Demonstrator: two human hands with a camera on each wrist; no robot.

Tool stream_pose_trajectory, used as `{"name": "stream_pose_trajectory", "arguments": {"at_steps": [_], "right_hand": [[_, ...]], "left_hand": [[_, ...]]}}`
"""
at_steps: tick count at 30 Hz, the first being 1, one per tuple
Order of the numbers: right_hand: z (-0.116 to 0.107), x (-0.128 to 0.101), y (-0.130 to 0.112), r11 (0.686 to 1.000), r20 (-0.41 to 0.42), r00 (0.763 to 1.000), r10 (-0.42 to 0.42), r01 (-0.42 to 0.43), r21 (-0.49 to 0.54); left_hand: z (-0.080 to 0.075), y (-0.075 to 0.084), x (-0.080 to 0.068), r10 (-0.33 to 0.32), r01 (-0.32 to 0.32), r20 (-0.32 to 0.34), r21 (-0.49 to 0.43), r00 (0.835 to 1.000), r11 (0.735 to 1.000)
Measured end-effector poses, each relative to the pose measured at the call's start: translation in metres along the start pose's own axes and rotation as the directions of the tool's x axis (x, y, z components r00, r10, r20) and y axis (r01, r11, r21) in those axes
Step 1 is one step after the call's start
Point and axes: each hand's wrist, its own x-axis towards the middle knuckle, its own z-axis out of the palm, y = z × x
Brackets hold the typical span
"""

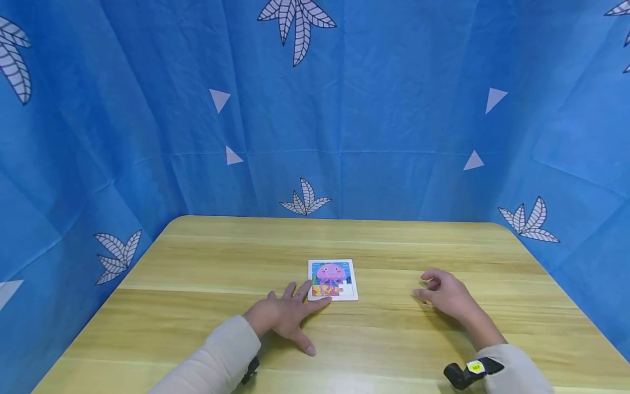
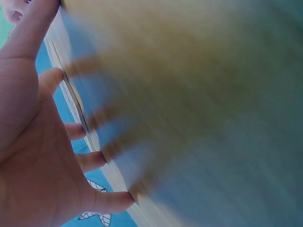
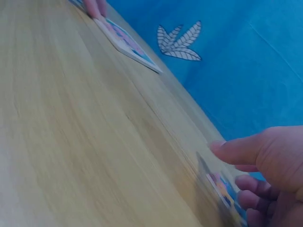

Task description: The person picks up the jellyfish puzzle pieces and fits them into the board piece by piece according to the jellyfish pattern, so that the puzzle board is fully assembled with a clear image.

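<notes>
A square jellyfish jigsaw puzzle (image 1: 332,269) in a white frame lies on the wooden table, its lower-right corner showing white where a piece is absent. My left hand (image 1: 289,316) is spread flat, with fingertips at the board's left and lower edges. Its spread fingers also show in the left wrist view (image 2: 52,161). Farther right, my right hand (image 1: 445,293) hovers low over the table, thumb and forefinger apart. In the right wrist view, a small colourful puzzle piece (image 3: 222,189) sits beside the loosely curled fingers (image 3: 255,187); the hand mostly hides it in the head view.
The pale wooden table (image 1: 197,257) has rounded far corners. A blue curtain (image 1: 394,109) with leaf and triangle prints hangs behind and at both sides. A black wrist camera (image 1: 472,372) is strapped by the right sleeve.
</notes>
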Motion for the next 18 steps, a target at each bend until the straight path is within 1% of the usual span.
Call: {"name": "stream_pose_trajectory", "arguments": {"at_steps": [4,9,18], "right_hand": [[-0.005,-0.004,0.007,1.000,0.027,1.000,0.012,-0.012,-0.003],[-0.008,-0.006,0.011,1.000,0.053,0.999,-0.006,0.006,-0.005],[-0.007,-0.007,0.012,0.999,0.058,0.998,-0.034,0.032,0.024]], "left_hand": [[0.001,0.000,0.001,-0.003,0.003,-0.003,-0.001,1.000,1.000],[0.001,0.000,0.002,-0.006,0.006,-0.002,-0.004,1.000,1.000],[0.001,0.001,0.001,-0.004,0.004,-0.001,-0.002,1.000,1.000]]}}
